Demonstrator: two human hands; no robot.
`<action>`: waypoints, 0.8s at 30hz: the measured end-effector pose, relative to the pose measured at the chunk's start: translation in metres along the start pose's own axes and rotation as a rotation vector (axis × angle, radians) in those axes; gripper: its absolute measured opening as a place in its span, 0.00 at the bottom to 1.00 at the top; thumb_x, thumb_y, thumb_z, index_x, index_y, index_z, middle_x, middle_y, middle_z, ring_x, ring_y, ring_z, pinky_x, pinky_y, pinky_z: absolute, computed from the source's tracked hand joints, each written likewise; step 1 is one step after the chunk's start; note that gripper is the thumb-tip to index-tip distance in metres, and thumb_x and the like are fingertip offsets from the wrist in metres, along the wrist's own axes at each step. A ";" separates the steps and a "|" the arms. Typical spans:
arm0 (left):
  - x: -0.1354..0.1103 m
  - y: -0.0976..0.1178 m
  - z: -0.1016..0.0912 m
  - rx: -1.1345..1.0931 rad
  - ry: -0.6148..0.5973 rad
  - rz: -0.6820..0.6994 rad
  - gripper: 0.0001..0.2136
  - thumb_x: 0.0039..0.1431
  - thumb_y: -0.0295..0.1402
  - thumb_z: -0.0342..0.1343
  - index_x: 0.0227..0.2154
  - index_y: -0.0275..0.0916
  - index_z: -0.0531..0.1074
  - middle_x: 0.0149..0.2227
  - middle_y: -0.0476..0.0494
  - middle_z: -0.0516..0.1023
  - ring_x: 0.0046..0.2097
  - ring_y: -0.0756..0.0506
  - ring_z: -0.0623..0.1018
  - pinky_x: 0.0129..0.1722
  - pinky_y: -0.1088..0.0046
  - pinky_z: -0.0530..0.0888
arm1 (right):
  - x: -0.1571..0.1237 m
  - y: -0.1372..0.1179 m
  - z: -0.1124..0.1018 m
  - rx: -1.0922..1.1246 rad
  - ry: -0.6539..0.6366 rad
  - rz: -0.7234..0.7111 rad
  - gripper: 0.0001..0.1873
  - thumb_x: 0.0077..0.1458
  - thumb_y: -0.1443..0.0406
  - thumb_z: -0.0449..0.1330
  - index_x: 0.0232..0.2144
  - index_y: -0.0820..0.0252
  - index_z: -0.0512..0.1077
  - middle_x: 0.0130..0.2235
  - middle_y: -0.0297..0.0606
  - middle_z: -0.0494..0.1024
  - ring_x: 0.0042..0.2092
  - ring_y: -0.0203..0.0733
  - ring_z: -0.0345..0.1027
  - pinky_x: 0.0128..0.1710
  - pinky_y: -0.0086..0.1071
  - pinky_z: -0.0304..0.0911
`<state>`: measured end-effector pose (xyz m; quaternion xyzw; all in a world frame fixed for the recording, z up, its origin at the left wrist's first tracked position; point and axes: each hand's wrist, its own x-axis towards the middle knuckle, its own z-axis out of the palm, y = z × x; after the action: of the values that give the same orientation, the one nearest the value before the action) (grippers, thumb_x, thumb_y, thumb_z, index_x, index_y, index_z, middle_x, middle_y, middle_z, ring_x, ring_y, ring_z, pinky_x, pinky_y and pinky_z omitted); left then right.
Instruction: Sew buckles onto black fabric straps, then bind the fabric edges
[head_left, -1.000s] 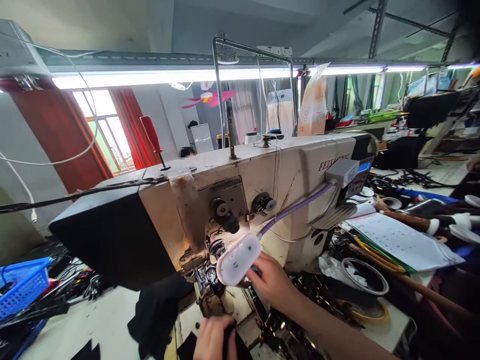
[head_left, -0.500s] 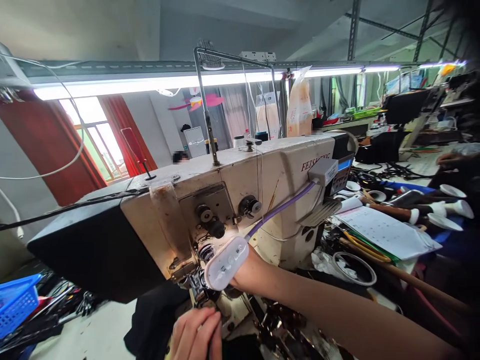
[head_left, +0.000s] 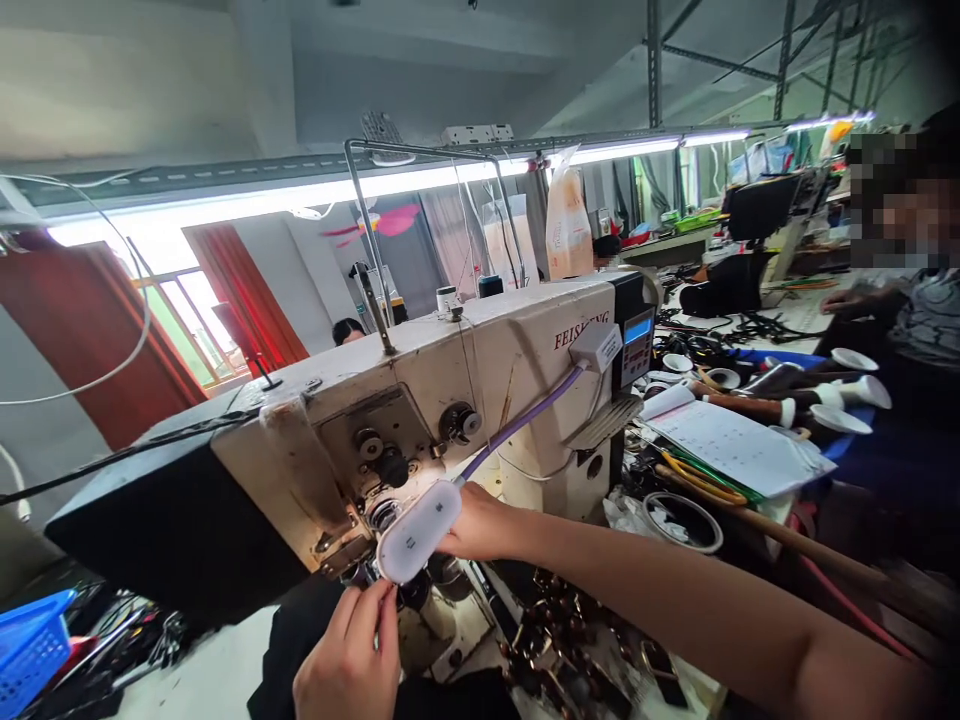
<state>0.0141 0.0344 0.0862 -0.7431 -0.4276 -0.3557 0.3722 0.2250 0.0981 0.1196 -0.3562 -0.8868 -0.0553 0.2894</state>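
A cream industrial sewing machine (head_left: pixel 525 350) with a dark end cover spans the middle of the view. Its oval white lamp (head_left: pixel 420 530) on a purple flexible neck hangs before the needle area and hides it. My left hand (head_left: pixel 349 650) is just below the lamp, thumb and fingers pinched together; whatever they grip is too small or hidden to make out. From the right, my right hand (head_left: pixel 480 525) reaches behind the lamp, its fingers out of sight. Black cloth (head_left: pixel 289 640) lies below and left of the needle area. Several metal buckles (head_left: pixel 562 640) on dark straps lie under my right forearm.
A blue basket (head_left: pixel 34 640) stands at the left edge. To the right are a tape roll (head_left: pixel 682 522), paper sheets (head_left: pixel 739 440), a wooden rod (head_left: pixel 810 550) and white-ended spools (head_left: pixel 847 400). A co-worker's patterned sleeve (head_left: pixel 937 310) is at the far right.
The view has shifted, with the machine now farther left and a co-worker showing at right. My left hand's fingertips have risen to the lamp's lower edge. My right hand stays behind the lamp.
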 end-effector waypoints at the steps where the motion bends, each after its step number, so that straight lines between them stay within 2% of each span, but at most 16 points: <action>1: 0.002 0.001 -0.001 0.023 -0.004 0.031 0.07 0.65 0.31 0.51 0.37 0.42 0.75 0.29 0.54 0.80 0.24 0.52 0.78 0.23 0.76 0.69 | -0.002 -0.001 -0.001 -0.027 -0.016 -0.010 0.14 0.59 0.52 0.59 0.38 0.53 0.78 0.37 0.36 0.81 0.37 0.41 0.72 0.32 0.29 0.59; 5: 0.011 0.006 -0.005 0.130 -0.068 0.087 0.14 0.67 0.30 0.46 0.33 0.41 0.78 0.26 0.51 0.80 0.20 0.49 0.76 0.19 0.73 0.67 | -0.008 -0.011 -0.006 -0.124 -0.077 -0.023 0.18 0.60 0.50 0.56 0.37 0.54 0.78 0.35 0.39 0.81 0.38 0.46 0.73 0.32 0.31 0.60; 8: 0.014 0.009 -0.005 0.201 -0.137 0.074 0.14 0.65 0.27 0.47 0.34 0.41 0.78 0.26 0.50 0.80 0.19 0.49 0.76 0.18 0.73 0.67 | -0.009 -0.019 -0.013 -0.184 -0.101 0.015 0.21 0.62 0.51 0.53 0.34 0.59 0.77 0.32 0.42 0.80 0.37 0.48 0.73 0.31 0.32 0.61; 11: 0.013 0.009 -0.002 0.221 -0.111 0.103 0.13 0.65 0.27 0.47 0.35 0.40 0.78 0.26 0.49 0.80 0.21 0.49 0.77 0.19 0.75 0.67 | -0.014 -0.030 -0.016 -0.226 -0.094 0.063 0.21 0.64 0.52 0.52 0.33 0.61 0.77 0.33 0.44 0.80 0.35 0.49 0.74 0.29 0.33 0.61; 15: 0.012 0.008 0.000 0.205 -0.042 0.125 0.14 0.65 0.26 0.46 0.34 0.39 0.78 0.25 0.49 0.80 0.20 0.49 0.77 0.18 0.76 0.66 | -0.019 -0.052 -0.003 -0.238 -0.085 0.144 0.17 0.63 0.56 0.54 0.34 0.63 0.75 0.31 0.45 0.79 0.32 0.49 0.74 0.27 0.34 0.61; 18: 0.011 0.008 -0.002 0.182 -0.042 0.119 0.14 0.65 0.27 0.46 0.33 0.39 0.77 0.27 0.49 0.80 0.21 0.49 0.77 0.19 0.76 0.67 | -0.019 -0.065 0.015 -0.232 -0.075 0.217 0.10 0.61 0.63 0.56 0.41 0.62 0.73 0.34 0.45 0.79 0.30 0.47 0.74 0.24 0.32 0.59; 21: 0.009 0.005 -0.010 0.108 -0.005 0.065 0.10 0.65 0.29 0.48 0.36 0.40 0.76 0.28 0.51 0.81 0.23 0.50 0.78 0.20 0.76 0.68 | -0.021 -0.069 0.028 -0.115 -0.006 0.288 0.16 0.59 0.66 0.56 0.50 0.54 0.69 0.39 0.42 0.78 0.32 0.44 0.73 0.26 0.29 0.59; 24: 0.005 -0.002 -0.024 0.008 0.074 -0.027 0.06 0.64 0.31 0.53 0.39 0.40 0.75 0.29 0.52 0.79 0.27 0.52 0.79 0.25 0.79 0.70 | -0.028 -0.065 0.030 0.158 0.169 0.347 0.14 0.65 0.66 0.49 0.47 0.54 0.71 0.35 0.37 0.77 0.33 0.39 0.71 0.31 0.28 0.60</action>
<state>0.0094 0.0169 0.1021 -0.7221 -0.4248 -0.3862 0.3859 0.1836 0.0422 0.0859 -0.4738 -0.7863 0.0354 0.3949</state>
